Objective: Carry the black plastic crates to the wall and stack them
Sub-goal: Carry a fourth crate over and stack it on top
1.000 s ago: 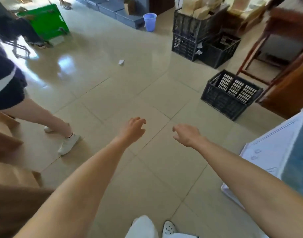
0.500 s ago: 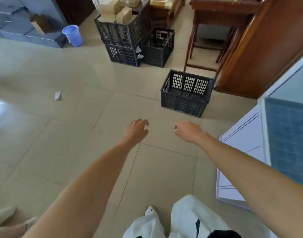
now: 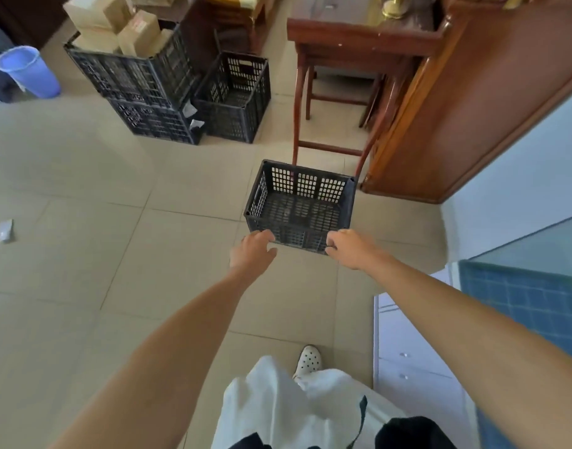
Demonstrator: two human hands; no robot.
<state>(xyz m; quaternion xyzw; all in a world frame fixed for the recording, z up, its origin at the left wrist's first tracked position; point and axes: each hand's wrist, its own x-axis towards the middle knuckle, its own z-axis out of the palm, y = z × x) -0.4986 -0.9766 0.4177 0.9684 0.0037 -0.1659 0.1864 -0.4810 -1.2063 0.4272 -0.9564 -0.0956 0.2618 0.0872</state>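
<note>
Both arms are extended toward an empty black perforated plastic crate [image 3: 300,205] standing upright on the pale glossy tiled floor [image 3: 83,189], just ahead of the fingertips. The left hand [image 3: 250,251] is seen loosely curled and empty at the crate's near left corner; the right hand [image 3: 349,246] likewise curled and empty at the near right corner. Whether either is touching the rim cannot be told; nothing is gripped. The crate is judged light, since nothing is seen inside, and stiff, with lattice walls and a moulded rim. A slot-shaped handle opening is visible in the wall left of the left hand; a matching one on the opposite wall is likely but hidden. A two-handed hold at those end walls would probably carry best; the near rim is the alternative. The plastic is thought smooth but well keyed by its holes. Beyond the hands, a red-brown wooden stool [image 3: 336,92] stands close behind the crate, and a brown wooden cabinet [image 3: 472,108] lies beyond the right hand. Farther off, beyond the left hand, two stacked black crates [image 3: 139,92] holding cardboard boxes [image 3: 116,27] are noted, a single black crate [image 3: 233,98] just beside them, and a blue plastic bucket [image 3: 28,72]. The tiles look slippery.
</note>
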